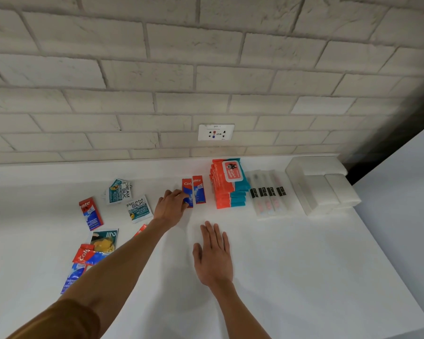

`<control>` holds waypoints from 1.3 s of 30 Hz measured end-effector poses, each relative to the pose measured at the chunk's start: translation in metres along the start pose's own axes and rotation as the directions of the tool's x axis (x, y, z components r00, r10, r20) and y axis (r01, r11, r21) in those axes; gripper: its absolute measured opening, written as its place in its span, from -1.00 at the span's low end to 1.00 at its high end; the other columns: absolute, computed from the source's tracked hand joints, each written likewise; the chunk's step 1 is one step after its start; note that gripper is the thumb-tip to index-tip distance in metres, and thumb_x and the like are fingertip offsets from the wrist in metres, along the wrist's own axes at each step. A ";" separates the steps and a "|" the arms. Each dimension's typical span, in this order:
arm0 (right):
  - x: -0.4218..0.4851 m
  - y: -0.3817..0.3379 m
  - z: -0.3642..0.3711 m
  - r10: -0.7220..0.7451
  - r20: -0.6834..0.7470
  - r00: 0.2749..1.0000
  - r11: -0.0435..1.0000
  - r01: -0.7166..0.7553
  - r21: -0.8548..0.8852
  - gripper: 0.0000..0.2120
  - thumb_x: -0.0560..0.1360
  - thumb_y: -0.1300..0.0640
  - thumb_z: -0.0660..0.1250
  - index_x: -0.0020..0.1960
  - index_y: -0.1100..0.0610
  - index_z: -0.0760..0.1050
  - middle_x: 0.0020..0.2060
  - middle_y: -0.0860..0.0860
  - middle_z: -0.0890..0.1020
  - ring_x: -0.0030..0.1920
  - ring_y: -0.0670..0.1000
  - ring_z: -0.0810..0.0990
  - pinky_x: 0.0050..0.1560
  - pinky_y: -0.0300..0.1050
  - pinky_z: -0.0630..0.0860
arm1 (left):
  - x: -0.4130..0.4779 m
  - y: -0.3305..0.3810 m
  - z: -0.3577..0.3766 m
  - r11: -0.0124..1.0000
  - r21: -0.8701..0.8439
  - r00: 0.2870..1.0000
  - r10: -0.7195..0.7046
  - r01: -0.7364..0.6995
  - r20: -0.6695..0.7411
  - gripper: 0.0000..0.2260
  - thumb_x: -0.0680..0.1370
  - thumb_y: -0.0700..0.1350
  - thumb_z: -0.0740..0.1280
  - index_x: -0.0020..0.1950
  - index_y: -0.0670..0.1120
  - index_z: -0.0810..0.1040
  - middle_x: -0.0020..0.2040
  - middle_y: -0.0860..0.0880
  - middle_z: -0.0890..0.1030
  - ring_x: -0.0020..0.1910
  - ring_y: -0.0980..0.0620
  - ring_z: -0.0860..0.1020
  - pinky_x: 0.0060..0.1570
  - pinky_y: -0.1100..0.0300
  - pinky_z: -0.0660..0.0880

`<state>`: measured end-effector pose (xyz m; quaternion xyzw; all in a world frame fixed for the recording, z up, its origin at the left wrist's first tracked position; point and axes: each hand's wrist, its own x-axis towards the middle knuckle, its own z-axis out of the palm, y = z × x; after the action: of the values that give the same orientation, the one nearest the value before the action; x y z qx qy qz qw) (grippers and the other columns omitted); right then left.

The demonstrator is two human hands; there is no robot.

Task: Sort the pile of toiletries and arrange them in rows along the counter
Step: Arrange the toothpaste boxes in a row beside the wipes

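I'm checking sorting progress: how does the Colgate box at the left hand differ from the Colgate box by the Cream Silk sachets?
The row box sits straight beside another Colgate box; the loose box lies tilted, alone near the sachets. The left hand holds the row box; nothing touches the loose box. Both are red-and-blue Colgate boxes flat on the counter.

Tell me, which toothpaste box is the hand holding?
The left box of the pair beside the wipes. The left hand grips it; its neighbour is untouched, and the other boxes lie loose far left.
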<state>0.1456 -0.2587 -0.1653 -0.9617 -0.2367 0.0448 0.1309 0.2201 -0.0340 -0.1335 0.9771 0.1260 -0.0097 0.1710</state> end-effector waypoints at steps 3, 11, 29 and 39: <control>0.000 -0.001 -0.001 0.002 0.000 1.000 1.000 -0.002 0.007 -0.39 0.74 -0.20 -0.14 0.74 -0.03 -0.01 0.73 -0.09 -0.01 0.71 -0.03 -0.15 0.71 0.10 -0.09 | 0.005 0.002 0.000 1.000 -0.002 1.000 0.005 -0.005 -0.009 -0.72 0.68 0.01 0.27 0.39 0.02 0.50 0.40 0.01 0.51 0.29 -0.05 0.45 0.21 0.01 0.49; 0.001 -0.001 -0.002 0.007 -0.012 1.000 1.000 -0.007 0.024 -0.39 0.74 -0.21 -0.12 0.74 -0.03 0.03 0.73 -0.09 0.03 0.72 -0.03 -0.12 0.71 0.10 -0.07 | 0.012 0.000 0.003 1.000 0.008 1.000 0.010 -0.009 -0.011 -0.70 0.67 0.01 0.31 0.40 0.03 0.49 0.39 0.01 0.52 0.29 -0.04 0.45 0.20 0.01 0.51; 0.001 -0.001 0.000 0.013 -0.018 1.000 0.999 -0.012 0.038 -0.40 0.74 -0.20 -0.08 0.73 -0.04 0.04 0.72 -0.11 0.04 0.71 -0.06 -0.14 0.70 0.06 -0.14 | 0.019 0.000 0.003 1.000 0.020 1.000 0.024 -0.023 -0.017 -0.67 0.65 0.03 0.34 0.40 0.01 0.48 0.39 -0.01 0.53 0.28 -0.04 0.48 0.19 0.03 0.54; -0.001 -0.001 -0.003 0.003 -0.020 1.000 0.999 -0.002 0.043 -0.39 0.74 -0.21 -0.11 0.73 -0.03 0.03 0.73 -0.10 0.04 0.71 -0.05 -0.14 0.71 0.05 -0.15 | 0.020 0.002 0.002 0.999 0.022 1.000 0.026 -0.026 -0.007 -0.65 0.64 0.03 0.36 0.41 0.00 0.47 0.39 -0.02 0.53 0.29 -0.04 0.49 0.19 0.01 0.57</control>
<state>0.1450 -0.2588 -0.1625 -0.9594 -0.2331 0.0405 0.1538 0.2403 -0.0320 -0.1363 0.9805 0.1140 -0.0053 0.1600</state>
